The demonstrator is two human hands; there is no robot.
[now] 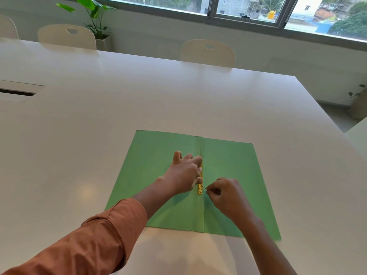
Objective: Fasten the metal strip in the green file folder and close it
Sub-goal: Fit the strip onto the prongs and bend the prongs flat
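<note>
The green file folder (234, 165) lies open and flat on the white table (139, 100), its spine running away from me. A gold metal strip (200, 190) sits along the spine; only its near end shows. My left hand (184, 173) presses down on the strip, its fingers covering the far part. My right hand (226, 193) is just right of the strip, fingertips pinched on a thin metal prong that rises from the strip's near hole.
White chairs (208, 52) stand along the table's far side. A cable slot (17, 92) is set in the table at the left. A potted plant (95, 20) stands by the window. The table's right edge runs diagonally near the folder.
</note>
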